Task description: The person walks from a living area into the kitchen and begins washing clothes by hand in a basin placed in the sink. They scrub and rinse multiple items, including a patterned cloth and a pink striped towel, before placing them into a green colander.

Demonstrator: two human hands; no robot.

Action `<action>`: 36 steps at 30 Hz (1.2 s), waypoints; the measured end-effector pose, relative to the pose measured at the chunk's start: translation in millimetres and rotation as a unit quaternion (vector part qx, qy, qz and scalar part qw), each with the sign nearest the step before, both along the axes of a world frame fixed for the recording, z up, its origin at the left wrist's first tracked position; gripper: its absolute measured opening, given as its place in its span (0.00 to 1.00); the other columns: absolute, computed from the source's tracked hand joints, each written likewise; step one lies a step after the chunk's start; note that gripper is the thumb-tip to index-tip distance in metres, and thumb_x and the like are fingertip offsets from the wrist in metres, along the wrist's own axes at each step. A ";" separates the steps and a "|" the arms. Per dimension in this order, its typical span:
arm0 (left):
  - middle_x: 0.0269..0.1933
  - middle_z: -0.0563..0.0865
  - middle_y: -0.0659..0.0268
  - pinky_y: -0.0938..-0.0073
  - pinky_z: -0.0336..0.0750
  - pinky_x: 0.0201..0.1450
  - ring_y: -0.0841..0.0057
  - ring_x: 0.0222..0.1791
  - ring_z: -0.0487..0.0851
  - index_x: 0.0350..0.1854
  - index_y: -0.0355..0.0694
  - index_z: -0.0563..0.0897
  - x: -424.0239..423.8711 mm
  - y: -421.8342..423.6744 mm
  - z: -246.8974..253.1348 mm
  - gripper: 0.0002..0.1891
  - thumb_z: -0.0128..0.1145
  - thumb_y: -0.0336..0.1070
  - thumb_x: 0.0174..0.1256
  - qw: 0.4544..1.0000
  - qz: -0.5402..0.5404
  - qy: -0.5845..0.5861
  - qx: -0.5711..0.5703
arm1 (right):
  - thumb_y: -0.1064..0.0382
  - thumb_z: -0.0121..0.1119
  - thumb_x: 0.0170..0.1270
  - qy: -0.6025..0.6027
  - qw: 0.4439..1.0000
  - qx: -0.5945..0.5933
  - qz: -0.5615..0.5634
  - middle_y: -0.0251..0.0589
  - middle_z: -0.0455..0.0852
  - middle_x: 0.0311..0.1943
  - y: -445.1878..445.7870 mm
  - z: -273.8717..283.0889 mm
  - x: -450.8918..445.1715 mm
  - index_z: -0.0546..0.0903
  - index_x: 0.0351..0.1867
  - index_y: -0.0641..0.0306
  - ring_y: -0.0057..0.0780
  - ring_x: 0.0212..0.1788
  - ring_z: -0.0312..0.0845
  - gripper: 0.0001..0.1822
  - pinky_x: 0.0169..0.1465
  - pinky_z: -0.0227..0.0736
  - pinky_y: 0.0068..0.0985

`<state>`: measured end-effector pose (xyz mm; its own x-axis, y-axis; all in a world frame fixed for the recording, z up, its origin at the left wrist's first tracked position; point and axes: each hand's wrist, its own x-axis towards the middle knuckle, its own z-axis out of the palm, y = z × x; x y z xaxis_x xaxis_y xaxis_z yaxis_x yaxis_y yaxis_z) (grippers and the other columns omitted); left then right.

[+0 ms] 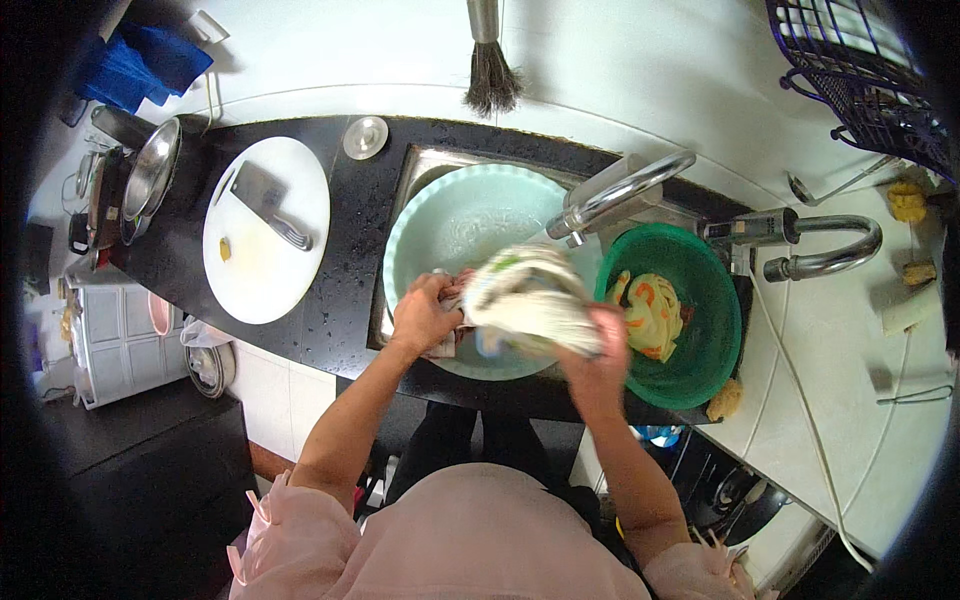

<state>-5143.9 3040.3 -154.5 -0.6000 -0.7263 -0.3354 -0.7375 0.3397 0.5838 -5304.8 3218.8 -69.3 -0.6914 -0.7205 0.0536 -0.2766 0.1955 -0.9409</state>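
Note:
A white cloth with coloured patches (529, 292), blurred by motion, is stretched between my hands over a pale green basin (427, 202) that stands in the sink. My left hand (429, 315) grips its bunched, reddish end at the basin's near left side. On the other end my right hand (600, 352), also blurred, is closed near the basin's right rim. Water lies in the basin under the faucet (622, 195). Just right of it, a green plastic basket (712, 322) holds a crumpled yellow cloth with an orange pattern (651, 315).
An oval white cutting board (262, 300) bearing a cleaver (262, 196) lies on the black counter at left, beside metal bowls (152, 169). A glass lid (365, 138) sits behind. A second curved faucet (840, 225) and a sponge (725, 400) are at right. A brush (492, 75) hangs above.

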 end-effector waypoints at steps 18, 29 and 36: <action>0.62 0.73 0.63 0.55 0.60 0.67 0.59 0.64 0.69 0.46 0.50 0.80 -10.5 -0.9 10.6 0.22 0.63 0.29 0.42 0.944 -0.297 0.121 0.074 | 0.66 0.60 0.58 -0.015 0.971 0.192 0.145 0.47 0.75 0.53 -11.5 -64.2 -26.0 0.71 0.57 0.64 0.32 0.44 0.78 0.24 0.46 0.75 0.26; 0.65 0.69 0.60 0.46 0.50 0.70 0.57 0.70 0.57 0.55 0.50 0.77 6.9 -2.0 2.9 0.25 0.61 0.31 0.49 0.981 -0.137 0.023 -0.135 | 0.60 0.63 0.54 0.125 0.952 0.242 0.142 0.54 0.76 0.47 -67.4 -158.2 -57.7 0.74 0.54 0.63 0.52 0.45 0.76 0.25 0.48 0.73 0.38; 0.62 0.72 0.57 0.54 0.61 0.64 0.55 0.67 0.63 0.53 0.49 0.77 6.7 17.7 -9.4 0.26 0.62 0.28 0.48 0.984 0.018 0.173 -0.045 | 0.58 0.65 0.52 0.055 0.942 0.254 0.210 0.51 0.82 0.44 -121.6 -180.6 -29.7 0.80 0.50 0.54 0.51 0.45 0.78 0.21 0.48 0.72 0.41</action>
<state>-5137.2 3058.0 -163.9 -0.6395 -0.7672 -0.0492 -0.5135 0.3786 0.7700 -5334.5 3097.2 -249.8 -0.3495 -0.8812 -0.3185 -0.5198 0.4651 -0.7165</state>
